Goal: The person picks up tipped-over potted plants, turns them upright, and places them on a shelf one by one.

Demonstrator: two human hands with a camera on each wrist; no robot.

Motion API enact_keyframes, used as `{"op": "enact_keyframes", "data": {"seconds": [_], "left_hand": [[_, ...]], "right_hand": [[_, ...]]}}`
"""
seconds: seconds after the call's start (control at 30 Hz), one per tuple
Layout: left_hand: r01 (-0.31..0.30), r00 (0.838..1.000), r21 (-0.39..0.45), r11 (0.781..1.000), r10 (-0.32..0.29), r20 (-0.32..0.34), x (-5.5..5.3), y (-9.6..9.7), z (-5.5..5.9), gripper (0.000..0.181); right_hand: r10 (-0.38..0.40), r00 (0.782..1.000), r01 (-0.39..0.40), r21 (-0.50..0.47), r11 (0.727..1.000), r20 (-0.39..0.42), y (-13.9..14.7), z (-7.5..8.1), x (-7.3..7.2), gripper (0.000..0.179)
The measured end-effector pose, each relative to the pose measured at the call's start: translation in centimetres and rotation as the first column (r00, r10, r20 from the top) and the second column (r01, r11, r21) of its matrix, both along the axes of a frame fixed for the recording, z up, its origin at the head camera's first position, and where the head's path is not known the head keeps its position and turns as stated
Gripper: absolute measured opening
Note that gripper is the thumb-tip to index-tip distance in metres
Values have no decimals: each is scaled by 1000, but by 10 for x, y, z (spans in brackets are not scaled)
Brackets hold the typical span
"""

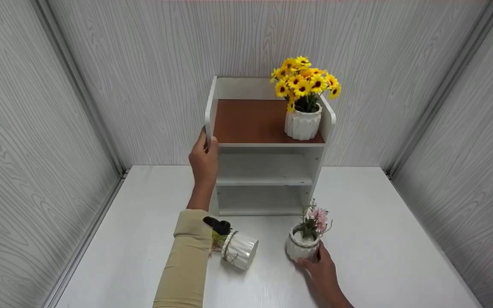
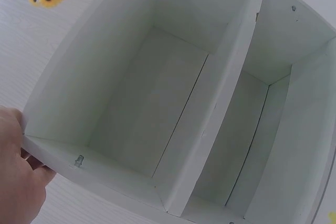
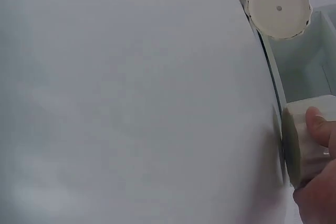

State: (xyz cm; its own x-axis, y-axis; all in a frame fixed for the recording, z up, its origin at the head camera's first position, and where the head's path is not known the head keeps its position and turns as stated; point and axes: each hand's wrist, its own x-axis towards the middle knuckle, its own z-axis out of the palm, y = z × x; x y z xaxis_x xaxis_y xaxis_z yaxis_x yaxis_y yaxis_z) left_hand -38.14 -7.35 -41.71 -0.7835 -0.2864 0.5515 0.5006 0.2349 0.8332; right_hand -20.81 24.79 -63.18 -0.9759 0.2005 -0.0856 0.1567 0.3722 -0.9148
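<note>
A white shelf unit (image 1: 265, 185) with a brown top board stands at the back of the table. My left hand (image 1: 204, 160) grips its left side panel, thumb on the front edge and fingers behind. In the left wrist view that hand (image 2: 21, 166) is at the shelf's outer side. My right hand (image 1: 322, 271) holds a white ribbed flower pot (image 1: 302, 246) with pink flowers (image 1: 318, 218), upright and low over the table in front of the shelf. The right wrist view shows the thumb pressed on the pot's wall (image 3: 310, 140).
A second white pot (image 1: 241, 250) lies on its side beside the left sleeve (image 1: 186, 261), its plant partly hidden. A white pot (image 1: 303, 124) of yellow flowers (image 1: 302, 83) stands at the right of the shelf's top. Grey wood-grain walls (image 1: 165, 51) enclose the table.
</note>
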Motion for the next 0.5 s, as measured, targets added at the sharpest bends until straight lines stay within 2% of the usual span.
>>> {"op": "enact_keyframes", "data": {"seconds": [0.1,0.2,0.27,0.4,0.5], "left_hand": [[-13,1000,-14,1000,13,-14,0,0,0,51],[-20,1000,-25,999,20,-22,0,0,1,50],[-21,1000,-27,999,21,-22,0,0,2,50],[-27,1000,-23,999,27,-8,1,0,3,50],[-30,1000,-20,999,30,1,1,1,1,50]], "right_hand": [[-1,1000,4,-99,995,28,3,-4,-1,108],[-1,1000,5,-202,979,19,3,-7,-1,105],[2,1000,-1,-237,972,8,3,-8,0,105],[0,1000,-1,-223,975,-6,3,-6,2,105],[-13,1000,12,-132,991,-6,3,-4,4,102]]}}
